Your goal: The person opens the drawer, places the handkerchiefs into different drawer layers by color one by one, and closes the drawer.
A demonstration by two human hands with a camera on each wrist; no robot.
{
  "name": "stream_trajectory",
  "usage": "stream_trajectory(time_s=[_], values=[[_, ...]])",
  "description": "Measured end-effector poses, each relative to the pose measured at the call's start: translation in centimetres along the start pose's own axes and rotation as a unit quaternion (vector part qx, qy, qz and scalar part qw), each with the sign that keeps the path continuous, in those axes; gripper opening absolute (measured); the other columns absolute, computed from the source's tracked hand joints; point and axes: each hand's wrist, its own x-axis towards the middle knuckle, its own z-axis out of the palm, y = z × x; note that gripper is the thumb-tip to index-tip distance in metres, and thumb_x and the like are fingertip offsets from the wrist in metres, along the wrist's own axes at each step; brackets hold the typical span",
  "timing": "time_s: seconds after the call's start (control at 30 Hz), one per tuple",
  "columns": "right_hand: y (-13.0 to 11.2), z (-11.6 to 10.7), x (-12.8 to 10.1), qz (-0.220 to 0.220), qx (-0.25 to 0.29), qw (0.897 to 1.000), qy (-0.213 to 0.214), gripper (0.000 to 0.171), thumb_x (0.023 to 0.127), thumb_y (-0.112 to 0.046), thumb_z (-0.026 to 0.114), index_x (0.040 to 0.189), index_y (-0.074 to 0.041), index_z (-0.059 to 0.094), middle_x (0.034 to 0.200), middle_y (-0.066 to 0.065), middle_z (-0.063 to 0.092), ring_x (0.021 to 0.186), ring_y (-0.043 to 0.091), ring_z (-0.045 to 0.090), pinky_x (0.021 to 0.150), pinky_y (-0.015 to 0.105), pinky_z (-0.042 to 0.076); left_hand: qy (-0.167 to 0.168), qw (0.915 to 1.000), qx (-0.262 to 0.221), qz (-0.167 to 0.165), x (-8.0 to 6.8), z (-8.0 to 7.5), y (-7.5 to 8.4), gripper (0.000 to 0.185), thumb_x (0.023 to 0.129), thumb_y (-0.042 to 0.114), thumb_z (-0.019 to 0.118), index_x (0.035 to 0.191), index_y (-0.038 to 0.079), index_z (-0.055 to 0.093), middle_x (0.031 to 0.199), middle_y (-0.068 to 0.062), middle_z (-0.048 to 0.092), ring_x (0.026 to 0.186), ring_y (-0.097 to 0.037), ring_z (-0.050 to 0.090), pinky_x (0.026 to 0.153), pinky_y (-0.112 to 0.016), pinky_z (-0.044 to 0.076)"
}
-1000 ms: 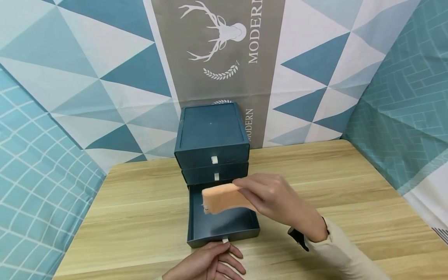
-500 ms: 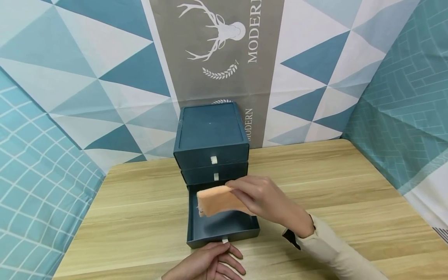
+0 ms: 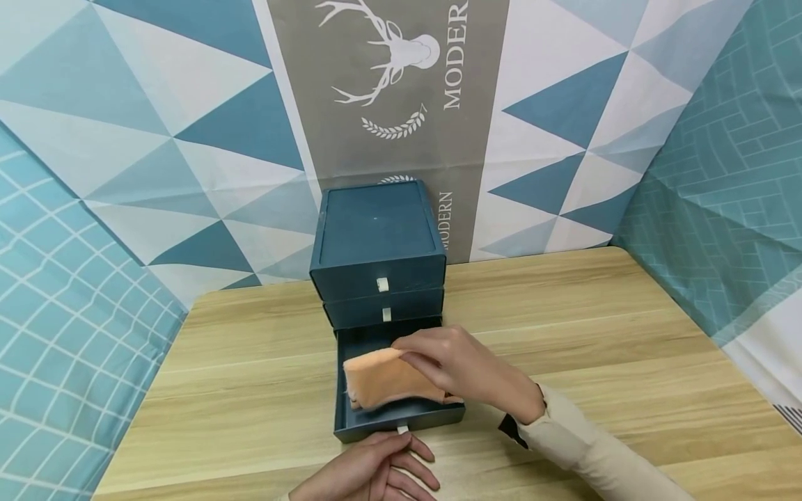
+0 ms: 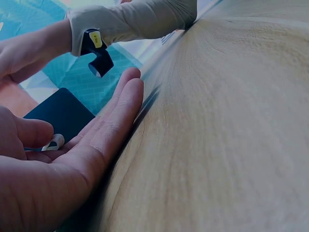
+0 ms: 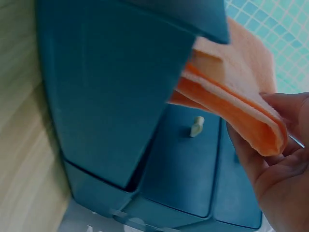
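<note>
My right hand (image 3: 445, 358) pinches the top edge of a folded orange towel (image 3: 393, 383), which hangs down inside the open bottom drawer (image 3: 432, 419). In the right wrist view, the folds of the towel (image 5: 251, 72) show between thumb and fingers, and part of it is hidden behind the drawer's wall (image 5: 111, 92). At the drawer's front, my left hand (image 3: 376, 470) lies palm up on the table, holding the small white pull tab (image 4: 57, 141) between thumb and index finger. Its other fingers stretch out loosely to the right.
Above the open drawer stands a dark blue drawer cabinet (image 3: 379, 226) with two closed drawers, each with a white tab (image 3: 383, 284). It sits on a wood-grain table (image 3: 250, 390) against a patterned backdrop (image 3: 207, 139). Tiled cloth (image 3: 56, 334) borders the left side.
My right hand has moved left and down with the towel, lowering it from above the drawer into it. The left hand has stayed at the tab.
</note>
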Motion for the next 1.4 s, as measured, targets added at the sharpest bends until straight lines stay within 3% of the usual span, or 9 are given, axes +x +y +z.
stream_trajectory(time_s=[0.57, 0.8, 1.07, 1.4], values=[[3.1, 2.5, -0.3, 0.105, -0.019, 0.990, -0.093, 0.020, 0.101, -0.015, 0.061, 0.117, -0.013, 0.073, 0.112, 0.000, 0.073, 0.096, 0.007, 0.068, 0.079, 0.021, 0.055, -0.003, 0.9999, 0.017, -0.001, 0.2, -0.1, 0.0, 0.052, 0.107, 0.039, 0.041, 0.137, -0.002, 0.048, 0.129, -0.018, 0.064, 0.111, -0.019, 0.067, 0.096, -0.033, 0.053], [3.3, 3.1, -0.4, 0.121, -0.038, 0.985, -0.114, 0.024, 0.102, -0.016, 0.059, 0.123, -0.014, 0.069, 0.115, 0.000, 0.071, 0.098, 0.008, 0.066, 0.080, 0.024, 0.055, 0.001, 1.0000, 0.007, -0.005, 0.1, -0.1, 0.0, 0.052, 0.107, 0.039, 0.041, 0.138, -0.002, 0.048, 0.128, -0.017, 0.064, 0.114, -0.022, 0.066, 0.097, -0.034, 0.053], [3.6, 2.9, -0.3, 0.085, -0.066, 0.990, -0.093, 0.031, 0.099, -0.008, 0.062, 0.129, -0.013, 0.065, 0.122, 0.001, 0.066, 0.114, 0.016, 0.060, 0.094, 0.033, 0.051, -0.003, 1.0000, 0.004, -0.001, 0.1, -0.2, -0.1, 0.050, 0.108, 0.038, 0.040, 0.137, -0.002, 0.048, 0.127, -0.017, 0.065, 0.113, -0.022, 0.066, 0.095, -0.033, 0.053], [2.6, -0.1, 0.1, 0.039, -0.085, 0.995, -0.022, 0.031, 0.098, -0.007, 0.062, 0.128, -0.012, 0.065, 0.122, 0.001, 0.065, 0.113, 0.015, 0.060, 0.092, 0.033, 0.053, -0.008, 1.0000, -0.003, 0.003, 0.3, 0.0, -0.3, 0.049, 0.108, 0.037, 0.040, 0.136, -0.001, 0.050, 0.125, -0.014, 0.066, 0.112, -0.021, 0.067, 0.095, -0.033, 0.053]])
